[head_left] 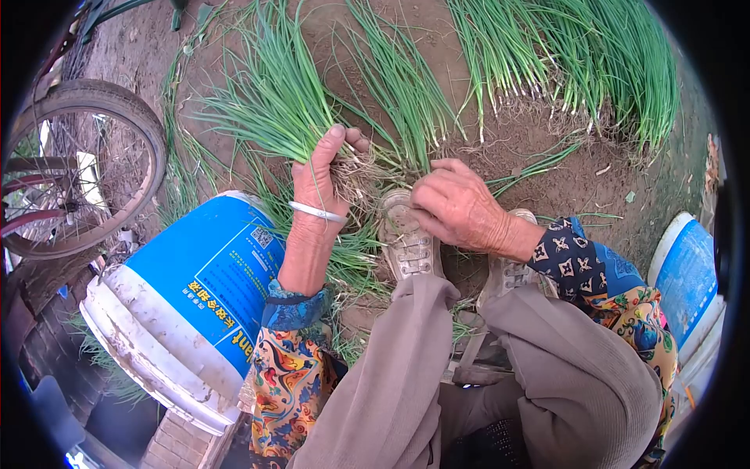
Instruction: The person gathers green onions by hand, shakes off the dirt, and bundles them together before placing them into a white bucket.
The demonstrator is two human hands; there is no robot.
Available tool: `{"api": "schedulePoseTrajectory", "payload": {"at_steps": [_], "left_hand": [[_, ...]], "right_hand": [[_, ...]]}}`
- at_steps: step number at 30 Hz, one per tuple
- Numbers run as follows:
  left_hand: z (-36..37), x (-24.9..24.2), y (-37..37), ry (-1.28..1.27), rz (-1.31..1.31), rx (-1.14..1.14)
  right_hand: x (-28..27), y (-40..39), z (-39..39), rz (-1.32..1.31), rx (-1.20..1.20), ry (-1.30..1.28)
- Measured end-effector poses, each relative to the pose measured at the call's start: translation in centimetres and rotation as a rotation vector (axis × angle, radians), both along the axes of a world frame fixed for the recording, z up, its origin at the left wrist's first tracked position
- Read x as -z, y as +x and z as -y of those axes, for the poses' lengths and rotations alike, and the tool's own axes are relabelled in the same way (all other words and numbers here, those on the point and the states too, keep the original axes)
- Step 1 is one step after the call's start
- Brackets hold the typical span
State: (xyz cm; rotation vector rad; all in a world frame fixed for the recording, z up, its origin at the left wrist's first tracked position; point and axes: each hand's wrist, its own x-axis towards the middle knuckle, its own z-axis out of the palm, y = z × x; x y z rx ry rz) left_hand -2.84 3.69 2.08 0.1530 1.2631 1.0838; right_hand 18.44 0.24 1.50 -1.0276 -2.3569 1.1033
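Note:
My left hand (319, 178), with a silver bangle at the wrist, is wrapped round a bunch of green scallions (277, 98). Their leaves point away from me, and the tangled pale roots (355, 178) hang beside my palm. Just above my shoe (408, 234), my right hand (461, 207) has its fingers curled together in a pinch; whatever is between them is hidden. Right beyond those fingers, a looser group of scallions (406, 98) lies on the soil. More loose scallions (351, 250) lie under my left wrist.
Large heaps of scallions (578, 55) lie at the upper right, roots towards me. A blue and white bucket (199, 273) stands close on my left, another bucket (687, 273) at the right edge. A bicycle wheel (148, 129) is at the far left.

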Motion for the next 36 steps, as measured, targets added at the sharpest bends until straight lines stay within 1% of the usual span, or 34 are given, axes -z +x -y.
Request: {"api": "schedulePoseTrajectory", "payload": {"at_steps": [4, 5, 8, 9, 12, 14, 17, 18, 20, 23, 26, 27, 30, 34, 35, 36], "left_hand": [[0.5, 0.5, -0.4, -0.036, -0.035, -0.009], [0.6, 0.6, -0.1, -0.038, -0.055, 0.018], [1.0, 0.5, 1.0, -0.114, -0.007, 0.114], [1.1, 0.9, 1.3, -0.099, 0.024, 0.18], [1.4, 2.4, 1.3, -0.196, 0.022, 0.258], [1.5, 3.1, 0.9, -0.187, 0.002, 0.257], [1.6, 2.8, 0.5, -0.204, -0.027, 0.26], [1.7, 2.7, 0.3, -0.212, -0.033, 0.25], [1.8, 2.8, 0.3, -0.22, -0.038, 0.231], [1.7, 2.2, 0.5, -0.186, -0.058, 0.229], [1.7, 1.1, 0.9, -0.175, -0.041, 0.169], [1.6, 0.9, 1.0, -0.155, -0.027, 0.172], [1.5, 0.3, 1.5, -0.126, -0.005, 0.153], [1.2, -0.4, 2.3, -0.109, 0.085, 0.157], [1.1, -0.6, 2.6, -0.122, 0.093, 0.171], [1.2, -0.4, 2.8, -0.121, 0.099, 0.18]], "right_hand": [[1.1, 0.0, -1.0, 0.041, 0.276, -0.083], [0.8, 0.0, -1.5, 0.036, 0.241, -0.076], [1.5, 0.4, -2.3, 0.184, -0.001, -0.246], [1.6, 0.6, -2.5, 0.198, 0.077, -0.266], [1.4, 2.1, -3.8, 0.227, 0.275, -0.336], [1.3, 3.6, -4.7, 0.239, 0.321, -0.287], [2.4, 6.8, -6.2, 0.335, 0.46, -0.168], [2.3, 7.5, -6.7, 0.377, 0.49, 0.017], [1.1, 7.6, -7.1, 0.381, 0.609, 0.09], [0.9, 6.9, -6.8, 0.267, 0.569, 0.09], [0.1, 4.4, -5.8, 0.307, 0.504, -0.198], [0.4, 4.0, -5.4, 0.367, 0.442, -0.192], [1.3, 2.9, -4.3, 0.382, 0.383, -0.305], [0.2, 2.2, -4.3, 0.251, 0.477, -0.642], [-0.3, 2.2, -4.4, 0.23, 0.501, -0.677], [0.2, 2.3, -4.3, 0.137, 0.513, -0.724]]}}
